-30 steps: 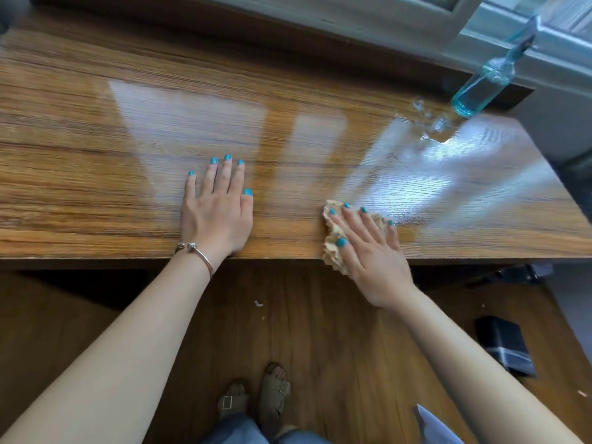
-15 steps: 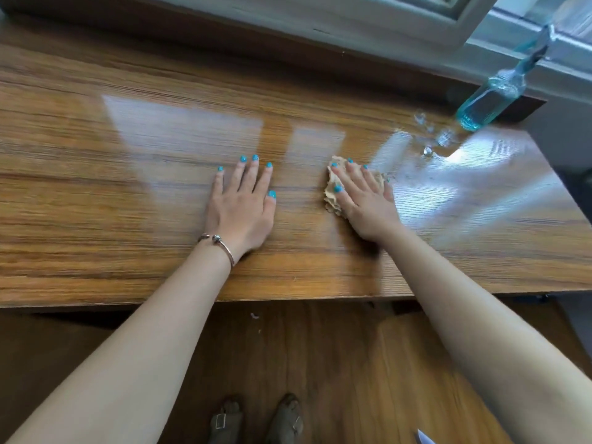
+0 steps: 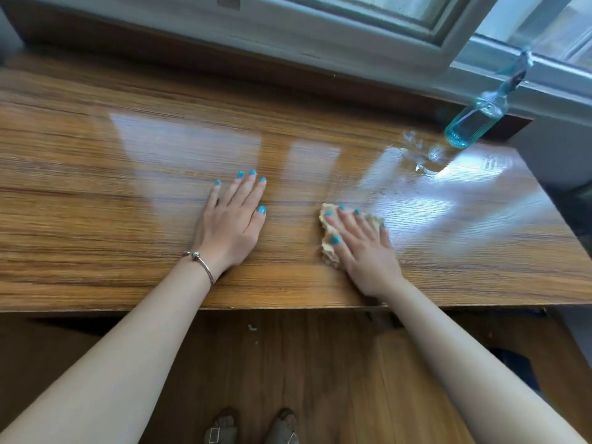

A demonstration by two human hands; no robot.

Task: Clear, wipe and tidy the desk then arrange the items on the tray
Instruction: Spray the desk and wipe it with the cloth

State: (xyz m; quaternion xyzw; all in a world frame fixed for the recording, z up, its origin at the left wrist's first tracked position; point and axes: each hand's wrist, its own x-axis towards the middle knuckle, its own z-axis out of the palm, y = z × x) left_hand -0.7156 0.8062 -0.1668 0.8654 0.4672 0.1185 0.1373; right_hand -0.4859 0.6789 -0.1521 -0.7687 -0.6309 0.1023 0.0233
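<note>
A crumpled beige cloth (image 3: 328, 233) is pressed flat against the wooden tabletop (image 3: 96, 219) near its front edge, right of centre, under the straight fingers of the right hand (image 3: 362, 248). The left hand (image 3: 232, 222) is laid palm-down beside it, fingers extended, nothing held. A blue spray bottle (image 3: 477, 121) is seen at the far right corner, with droplets (image 3: 423, 155) just beside it.

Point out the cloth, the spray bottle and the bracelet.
cloth (image 3: 327, 248), head view: on its crumpled left edge, beside the right hand's thumb.
spray bottle (image 3: 471, 125), head view: on the clear blue body, above its base.
bracelet (image 3: 206, 267), head view: on the band across the left wrist.
</note>
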